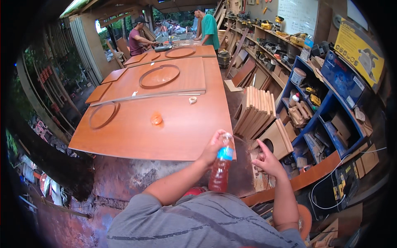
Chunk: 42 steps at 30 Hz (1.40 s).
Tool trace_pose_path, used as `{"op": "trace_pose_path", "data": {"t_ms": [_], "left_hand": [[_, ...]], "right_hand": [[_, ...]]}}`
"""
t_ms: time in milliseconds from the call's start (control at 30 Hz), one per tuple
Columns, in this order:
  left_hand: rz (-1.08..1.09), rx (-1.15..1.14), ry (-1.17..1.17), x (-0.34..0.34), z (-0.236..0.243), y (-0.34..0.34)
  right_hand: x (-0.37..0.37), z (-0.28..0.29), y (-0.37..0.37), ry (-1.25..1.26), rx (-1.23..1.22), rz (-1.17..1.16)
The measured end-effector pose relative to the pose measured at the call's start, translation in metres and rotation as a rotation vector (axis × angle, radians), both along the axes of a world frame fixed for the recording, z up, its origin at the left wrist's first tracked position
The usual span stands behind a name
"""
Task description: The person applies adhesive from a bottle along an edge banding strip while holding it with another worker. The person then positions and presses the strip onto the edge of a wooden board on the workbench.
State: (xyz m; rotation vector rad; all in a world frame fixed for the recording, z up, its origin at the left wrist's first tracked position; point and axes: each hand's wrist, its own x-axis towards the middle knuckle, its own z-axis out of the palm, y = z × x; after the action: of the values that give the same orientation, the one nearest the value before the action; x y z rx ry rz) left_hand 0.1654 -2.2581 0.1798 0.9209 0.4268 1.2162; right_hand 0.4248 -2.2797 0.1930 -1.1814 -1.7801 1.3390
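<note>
A clear plastic bottle point(219, 175) with a blue label and reddish-brown liquid stands nearly upright in front of my body. My left hand point(213, 146) is closed around its upper part; whether a cap is on it I cannot tell. To the right of the bottle, my right hand point(268, 160) holds nothing, its index finger stretched out and its thumb apart. Ahead lies a large reddish-brown wood panel point(194, 140) with an orange, wet-looking spot point(156, 119) on it. A small pale ring of tape point(192, 100) rests farther back on the panel.
Curved wood strips point(159, 77) lie on more panels behind. Stacked wooden pieces point(254, 109) and a blue shelf point(326, 120) with tools and boxes stand at the right. Two people work at the far end, one in a green shirt point(210, 31), one in a maroon shirt point(135, 43).
</note>
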Motion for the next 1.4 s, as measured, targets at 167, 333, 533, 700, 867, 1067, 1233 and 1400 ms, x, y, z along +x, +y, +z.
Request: {"op": "trace_pose_path", "data": {"t_ms": [167,333,533,700,867,1067,1233,1400], "left_hand": [[0.044,-0.058,-0.028,-0.006,0.016,0.119],[0.022,0.010,-0.117,0.009,0.028,0.237],[0.117,-0.094,-0.085,0.043,0.013,0.330],[0.192,-0.353,-0.038,0.094,-0.010,0.376],[0.327,-0.214,0.115,0.132,-0.019,0.393],[0.374,-0.133,0.233,0.158,0.023,0.412],[0.405,-0.070,0.201,0.182,0.063,0.435],[0.411,-0.061,0.198,0.185,0.079,0.473]], "right_hand": [[0.038,-0.013,0.079,-0.058,0.103,-0.159],[0.080,0.017,0.145,-0.227,0.147,-0.388],[0.030,0.092,0.211,0.428,0.498,-0.207],[-0.015,0.154,0.220,1.171,0.205,0.589],[0.020,0.187,0.264,1.562,-0.002,0.613],[0.073,0.195,0.270,1.864,-0.122,0.439],[0.107,0.206,0.289,1.868,-0.107,0.543],[0.114,0.211,0.333,1.715,-0.101,0.718]]}}
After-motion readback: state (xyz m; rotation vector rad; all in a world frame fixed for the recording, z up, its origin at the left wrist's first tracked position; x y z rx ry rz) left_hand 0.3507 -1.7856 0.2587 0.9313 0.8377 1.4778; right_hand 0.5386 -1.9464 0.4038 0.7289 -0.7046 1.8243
